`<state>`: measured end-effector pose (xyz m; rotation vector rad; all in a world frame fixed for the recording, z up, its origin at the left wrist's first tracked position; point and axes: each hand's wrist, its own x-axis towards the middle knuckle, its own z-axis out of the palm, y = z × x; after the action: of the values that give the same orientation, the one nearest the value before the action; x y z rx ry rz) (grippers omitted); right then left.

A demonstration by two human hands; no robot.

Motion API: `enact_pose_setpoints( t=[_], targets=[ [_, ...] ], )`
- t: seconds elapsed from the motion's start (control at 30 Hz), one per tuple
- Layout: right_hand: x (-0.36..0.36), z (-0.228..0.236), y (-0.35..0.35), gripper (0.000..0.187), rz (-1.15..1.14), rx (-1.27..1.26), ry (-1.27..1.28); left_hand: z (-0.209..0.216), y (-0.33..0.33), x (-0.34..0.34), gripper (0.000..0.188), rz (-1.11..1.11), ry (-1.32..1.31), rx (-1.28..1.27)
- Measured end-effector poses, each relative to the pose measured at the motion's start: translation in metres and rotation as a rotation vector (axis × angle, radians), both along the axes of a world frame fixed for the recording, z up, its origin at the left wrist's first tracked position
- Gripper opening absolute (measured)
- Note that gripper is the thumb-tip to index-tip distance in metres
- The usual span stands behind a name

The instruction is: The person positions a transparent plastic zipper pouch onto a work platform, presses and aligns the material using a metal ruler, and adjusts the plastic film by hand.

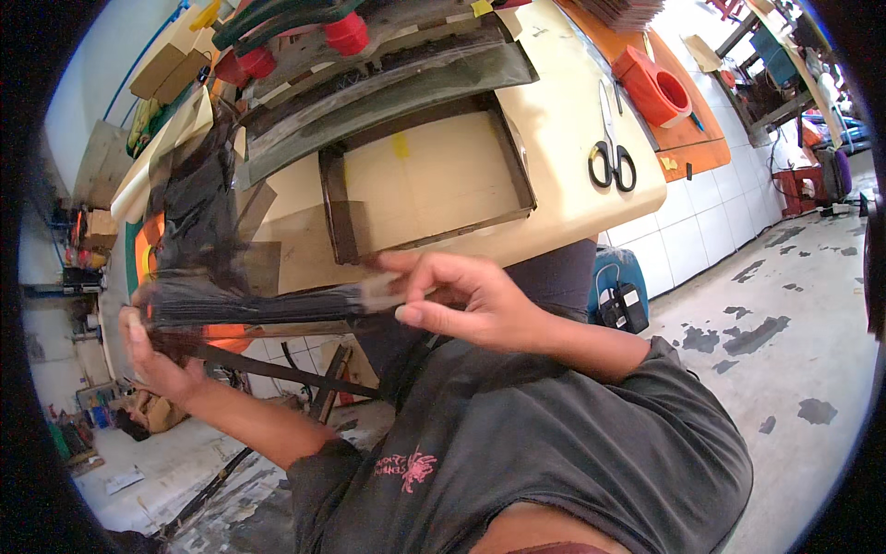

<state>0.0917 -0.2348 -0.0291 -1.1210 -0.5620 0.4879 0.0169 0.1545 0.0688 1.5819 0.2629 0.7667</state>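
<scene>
Cream table (554,198) bears scissors (611,152), dark frame (425,185), film sheets (388,88)

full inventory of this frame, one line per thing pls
folded film sheet: 1, dark translucent, held flat between both hands in front of the table edge
worktable: 1, cream top, upper centre
frame on table: 1, dark brown, rectangular, lying on the tabletop
scissors: 1, black handles, right part of the table
orange container: 1, orange, open top, on an orange mat beyond the scissors
clamp handles: 2 seen, red, top edge of the table
floor: pale, with dark patches, right side
shirt: 1, dark grey, small pink print, lower centre
left hand: 1, gripping the film's left end
right hand: 1, pinching the film's right end
</scene>
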Motion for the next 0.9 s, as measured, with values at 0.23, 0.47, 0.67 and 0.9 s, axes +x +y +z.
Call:
enact_pose_setpoints(
  t=[0.23, 0.47, 0.67, 0.9],
  targets=[
    [0.003, 0.003, -0.014, 0.016, 0.233, -0.137, -0.076, 0.033, 0.059, 0.009, 0.050, 0.083, -0.047, 0.125],
    [0.003, -0.006, -0.030, 0.022, 0.202, -0.198, -0.138, 0.001, 0.171, 0.018, 0.031, 0.330, -0.160, 0.171],
    [0.006, -0.007, -0.042, 0.021, 0.188, -0.172, -0.154, -0.028, 0.192, 0.024, 0.025, 0.446, -0.002, 0.256],
    [0.008, -0.010, -0.047, 0.019, 0.190, -0.155, -0.051, -0.038, 0.173, 0.055, 0.032, 0.417, 0.081, 0.169]
  ],
)
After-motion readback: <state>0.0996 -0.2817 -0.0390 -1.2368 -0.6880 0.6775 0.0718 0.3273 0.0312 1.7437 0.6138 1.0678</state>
